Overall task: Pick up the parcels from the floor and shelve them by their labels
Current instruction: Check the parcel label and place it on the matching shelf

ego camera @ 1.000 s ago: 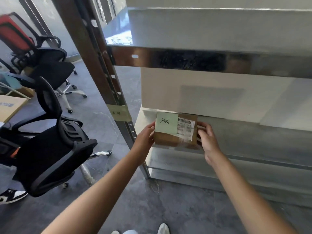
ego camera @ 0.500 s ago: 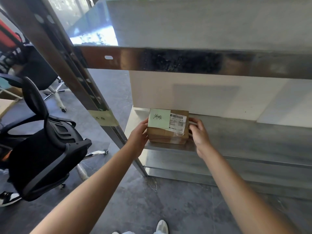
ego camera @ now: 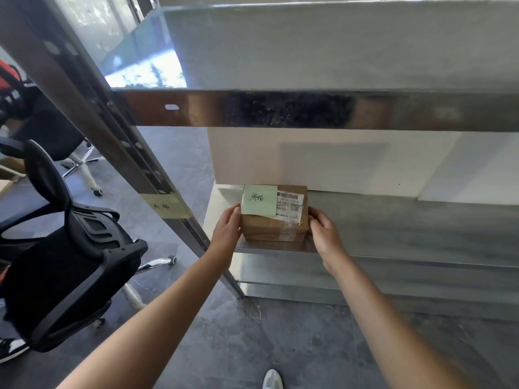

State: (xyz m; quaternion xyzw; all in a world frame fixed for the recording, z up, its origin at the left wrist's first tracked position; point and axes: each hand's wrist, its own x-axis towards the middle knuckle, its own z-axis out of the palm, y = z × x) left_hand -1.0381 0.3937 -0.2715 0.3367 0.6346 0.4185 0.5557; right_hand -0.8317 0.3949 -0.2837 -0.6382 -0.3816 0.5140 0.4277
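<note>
A small brown cardboard parcel (ego camera: 273, 230) rests on the lower metal shelf (ego camera: 393, 234), near its left end. A green handwritten note and a white barcode label cover its top. My left hand (ego camera: 228, 228) presses against the parcel's left side and my right hand (ego camera: 323, 233) against its right side, so both hold it. A strip of tape with handwriting (ego camera: 165, 206) is wrapped around the shelf's left upright, level with this shelf.
The upper shelf (ego camera: 280, 108) overhangs the parcel closely. A black office chair (ego camera: 64, 262) stands at my left, close to the slanted upright (ego camera: 106, 130). More chairs stand behind it. A white wall backs the shelves. My shoe tip (ego camera: 272, 379) shows on the dark floor.
The parcel has gone from the shelf's front edge further in and now sits on the shelf. Both hands stayed on its sides. My view has come closer.
</note>
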